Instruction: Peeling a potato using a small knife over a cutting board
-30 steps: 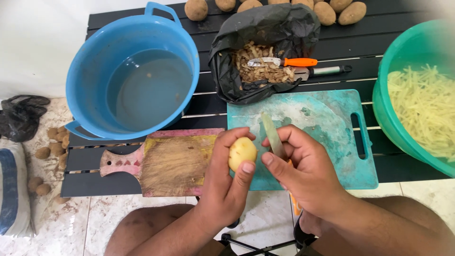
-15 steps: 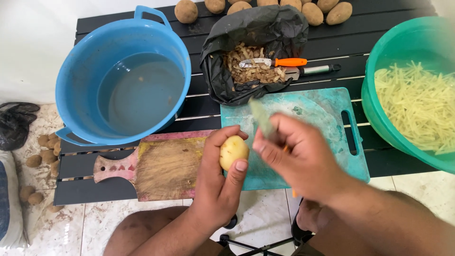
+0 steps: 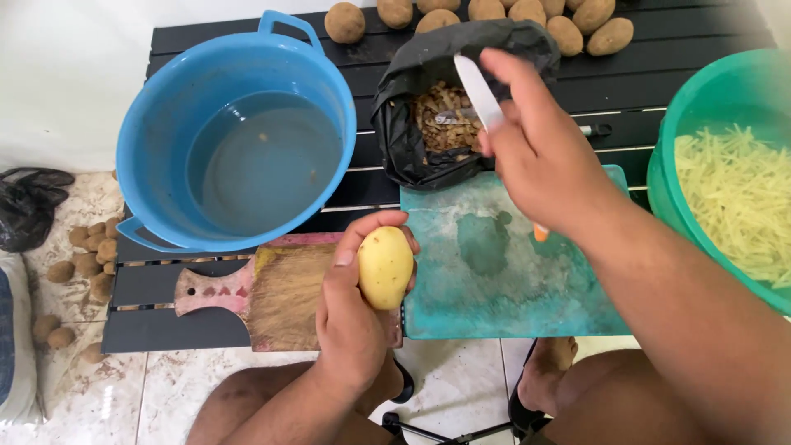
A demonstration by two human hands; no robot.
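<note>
Your left hand (image 3: 350, 317) is wrapped around one peeled yellow potato (image 3: 384, 266), held upright at the near-left corner of the turquoise plastic cutting board (image 3: 503, 280), probably so its skin shows. Your right hand (image 3: 544, 152) grips a pale-bladed knife (image 3: 479, 92) beyond the board, over the black plastic bag of peelings (image 3: 445, 115), apparently to shed scraps. Two boards, two tubs, and eight unpeeled potatoes sit behind the bag.

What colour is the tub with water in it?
Blue, seen in the head view: tub.
</note>
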